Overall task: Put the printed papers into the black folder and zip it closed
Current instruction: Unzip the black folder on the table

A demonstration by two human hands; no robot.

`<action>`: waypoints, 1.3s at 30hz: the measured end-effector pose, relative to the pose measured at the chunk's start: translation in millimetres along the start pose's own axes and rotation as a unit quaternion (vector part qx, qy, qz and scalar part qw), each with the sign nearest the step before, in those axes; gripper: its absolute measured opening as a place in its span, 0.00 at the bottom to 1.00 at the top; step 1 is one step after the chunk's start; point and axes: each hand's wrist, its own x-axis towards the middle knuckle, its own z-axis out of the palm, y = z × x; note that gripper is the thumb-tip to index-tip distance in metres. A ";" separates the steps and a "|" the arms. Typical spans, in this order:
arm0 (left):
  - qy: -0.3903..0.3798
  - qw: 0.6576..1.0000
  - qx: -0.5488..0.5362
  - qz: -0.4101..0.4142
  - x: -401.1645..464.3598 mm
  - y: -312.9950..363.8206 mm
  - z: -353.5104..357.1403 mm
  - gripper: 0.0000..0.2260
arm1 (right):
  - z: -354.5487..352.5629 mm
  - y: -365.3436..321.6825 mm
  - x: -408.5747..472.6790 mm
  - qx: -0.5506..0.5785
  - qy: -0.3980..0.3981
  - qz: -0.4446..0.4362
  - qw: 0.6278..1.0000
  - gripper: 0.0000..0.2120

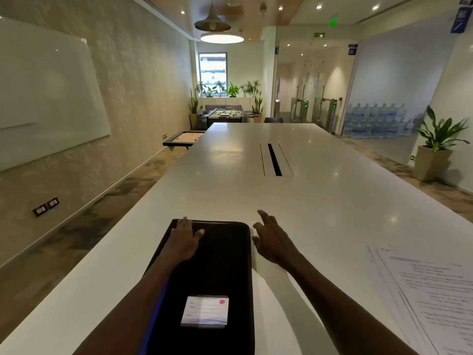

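A black zip folder [220, 265] lies closed on the white table [230, 190] in front of me, with a small white label card [205, 311] on its near half. My left hand [184, 240] rests flat on the folder's far left corner, fingers straight. My right hand [272, 239] hovers just past the folder's far right edge, fingers spread and holding nothing. A fanned stack of printed papers [430, 295] lies on the table at the right, apart from both hands.
A cable slot [274, 160] is set into the table's middle. The table's left edge drops to a carpeted floor along a wall with a whiteboard [48, 90]. A potted plant [435, 149] stands on the floor at the right.
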 end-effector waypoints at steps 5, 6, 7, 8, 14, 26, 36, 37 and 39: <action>-0.015 0.999 0.002 -0.032 -0.5 -13.5 4.2 0.29 | 12.0 -12.8 17.8 0.022 -0.064 -0.027 0.997 0.11; -0.012 0.999 0.011 -0.030 -0.8 -14.4 4.4 0.28 | 15.9 -16.0 21.5 0.025 -0.069 -0.036 0.997 0.11; -0.006 0.999 0.019 -0.029 0.4 -15.9 4.0 0.28 | 19.4 -18.4 26.0 0.028 -0.076 -0.044 0.996 0.11; 0.001 0.999 0.023 -0.031 0.9 -15.9 2.6 0.27 | 22.0 -20.4 30.6 0.033 -0.078 -0.052 0.995 0.11; 0.036 0.996 0.015 -0.083 10.4 -25.0 1.0 0.27 | 40.1 -36.2 62.2 0.044 -0.108 -0.067 0.991 0.11; 0.094 0.990 -0.004 -0.108 11.8 -30.6 15.5 0.24 | 80.5 -69.8 141.4 0.121 -0.123 -0.060 0.983 0.14; 0.129 0.986 0.019 -0.101 12.1 -30.9 18.2 0.21 | 105.3 -100.5 201.8 0.207 -0.189 -0.040 0.959 0.20; 0.130 0.986 0.021 -0.100 12.0 -30.8 18.0 0.21 | 105.6 -102.4 206.4 0.204 -0.201 -0.047 0.957 0.21; 0.131 0.986 0.024 -0.099 11.8 -30.6 17.8 0.21 | 106.4 -104.8 216.0 0.187 -0.233 -0.070 0.952 0.22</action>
